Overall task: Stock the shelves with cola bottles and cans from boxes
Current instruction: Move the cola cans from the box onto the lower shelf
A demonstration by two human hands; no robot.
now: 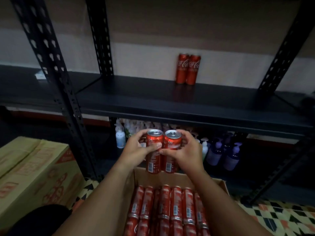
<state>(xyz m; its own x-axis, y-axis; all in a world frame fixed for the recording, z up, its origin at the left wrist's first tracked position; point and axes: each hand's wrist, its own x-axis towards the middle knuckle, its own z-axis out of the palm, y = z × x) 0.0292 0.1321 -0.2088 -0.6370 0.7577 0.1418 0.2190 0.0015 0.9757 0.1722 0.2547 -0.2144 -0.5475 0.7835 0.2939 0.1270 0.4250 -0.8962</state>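
My left hand [139,150] grips one tall red cola can [154,160] and my right hand [185,152] grips a second red cola can [171,160]. Both cans are upright, side by side and touching, held above the far edge of an open cardboard box [219,183]. Several red cola cans [170,210] lie in rows inside that box. Two slim cola cans [188,68] stand together at the back of the dark metal shelf [153,99], above and beyond my hands.
A closed printed cardboard box [34,171] sits at the left. Pump bottles, white [120,137] and purple [221,152], fill the lower shelf behind my hands. Black perforated uprights [51,65] frame the shelf. A patterned floor [281,218] shows at the lower right.
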